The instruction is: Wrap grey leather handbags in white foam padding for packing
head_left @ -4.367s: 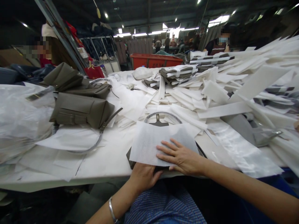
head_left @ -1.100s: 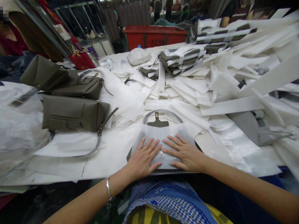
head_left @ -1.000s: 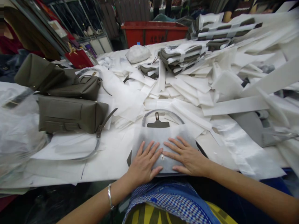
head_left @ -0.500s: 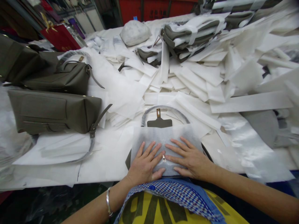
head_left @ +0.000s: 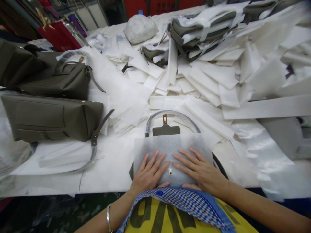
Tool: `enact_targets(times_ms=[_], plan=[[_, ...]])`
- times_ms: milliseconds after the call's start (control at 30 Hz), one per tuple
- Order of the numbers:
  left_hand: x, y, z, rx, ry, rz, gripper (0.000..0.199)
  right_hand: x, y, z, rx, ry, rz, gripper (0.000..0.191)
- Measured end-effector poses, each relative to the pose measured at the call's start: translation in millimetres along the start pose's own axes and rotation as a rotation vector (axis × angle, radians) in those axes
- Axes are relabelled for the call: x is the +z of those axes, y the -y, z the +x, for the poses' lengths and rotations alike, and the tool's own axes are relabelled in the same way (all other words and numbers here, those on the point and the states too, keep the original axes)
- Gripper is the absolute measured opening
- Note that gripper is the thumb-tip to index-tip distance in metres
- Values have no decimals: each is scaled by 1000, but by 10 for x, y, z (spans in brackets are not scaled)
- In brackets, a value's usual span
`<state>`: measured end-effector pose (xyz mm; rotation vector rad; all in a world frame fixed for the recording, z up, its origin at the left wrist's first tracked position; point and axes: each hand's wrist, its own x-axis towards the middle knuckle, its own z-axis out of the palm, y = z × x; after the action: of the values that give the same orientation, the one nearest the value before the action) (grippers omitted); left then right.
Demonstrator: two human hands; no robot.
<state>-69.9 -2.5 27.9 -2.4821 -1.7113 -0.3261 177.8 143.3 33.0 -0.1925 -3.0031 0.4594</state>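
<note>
Your left hand [head_left: 148, 170] and right hand [head_left: 199, 168] both lie flat, fingers spread and gripping nothing, pressing a thin white tissue sheet [head_left: 170, 147] down over a dark olive leather handbag [head_left: 166, 129] at the near edge of the white work table [head_left: 107, 171], right in front of you. Keep your palms low and smooth outward from the centre so the sheet lies without creases, and mind the small metal clasp [head_left: 170, 171] between your fingertips, which could tear it. The bag's wrapped curved handle [head_left: 170, 114] arches beyond the sheet. Two more olive handbags [head_left: 52, 119] lie well to your left, loose white paper strips [head_left: 206, 84] piled ahead.
</note>
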Motion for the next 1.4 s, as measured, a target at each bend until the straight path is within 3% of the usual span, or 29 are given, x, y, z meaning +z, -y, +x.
enact_targets(times_ms=[233, 367, 533, 800, 900, 1000, 1067, 1133, 1200, 1300, 1400], plan=[[89, -7, -27, -75, -42, -102, 48, 91, -60, 17, -15, -47, 7, 68], [-8, 3, 22, -97, -38, -165, 42, 33, -31, 42, 8, -32, 69, 65], [-185, -42, 113, -178, 61, -282, 34, -67, 22, 44, 35, -16, 156, 64], [-140, -130, 74, -134, 58, -200, 34, -10, 82, 3, 26, -106, 89, 51], [-238, -104, 98, -85, 158, -217, 53, -58, 98, -19, 8, -107, 115, 53], [-411, -65, 151, -17, 282, -230, 85, -159, 150, -30, -4, -69, 156, 79], [-527, -21, 195, 6, 334, -244, 87, -233, 201, -22, 13, -51, 160, 96], [-639, 34, 245, 29, 377, -259, 84, -308, 245, 0, 45, -37, 158, 90], [-750, 75, 293, 57, 403, -263, 85, -388, 272, 26, 69, -18, 170, 72], [-908, 29, 311, 16, 274, -194, 80, -493, 284, 47, 54, 3, 222, 58], [-988, -171, 219, -49, -56, -105, 58, -542, 289, 51, 51, -17, 283, 46]])
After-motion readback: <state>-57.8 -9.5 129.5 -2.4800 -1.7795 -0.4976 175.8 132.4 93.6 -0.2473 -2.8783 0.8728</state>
